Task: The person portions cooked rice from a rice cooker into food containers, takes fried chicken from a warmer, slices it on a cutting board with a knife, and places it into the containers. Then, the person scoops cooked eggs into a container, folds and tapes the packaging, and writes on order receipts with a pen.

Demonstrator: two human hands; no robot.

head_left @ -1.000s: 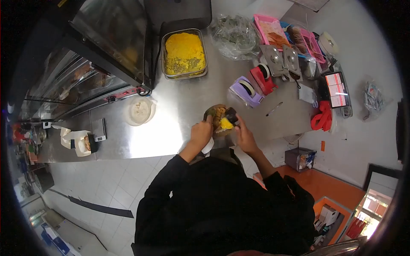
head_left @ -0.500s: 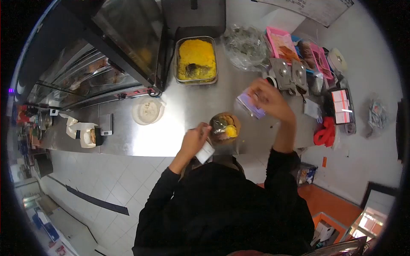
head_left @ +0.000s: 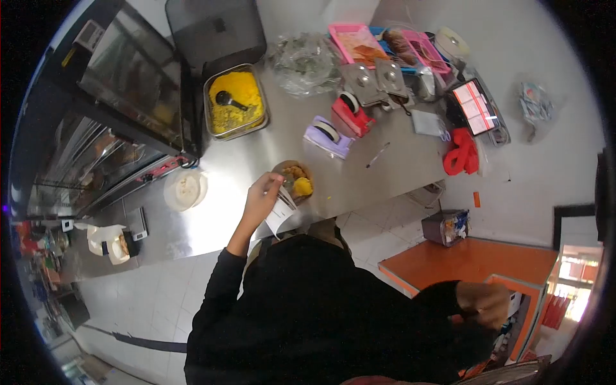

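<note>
My left hand has its fingers closed on a white printed paper slip, which hangs toward the counter's front edge. Right beside those fingertips is a small brown bowl of food with a yellow portion and browned pieces in it, partly covered by the hand. My right hand is off to the lower right, above the orange cabinet and away from the counter. Motion blur hides its fingers. Beyond the bowl stand a purple tape dispenser and a red tape dispenser.
A metal tray of yellow food holds a black scoop. A white tub sits left. A pen, lidded metal containers and a pink tray are right. Beyond the counter's front is an orange cabinet.
My right hand has moved from the purple tape dispenser down to the far right, uncovering the red dispenser. My left hand stays by the bowl, and more of the slip shows. The view has turned right.
</note>
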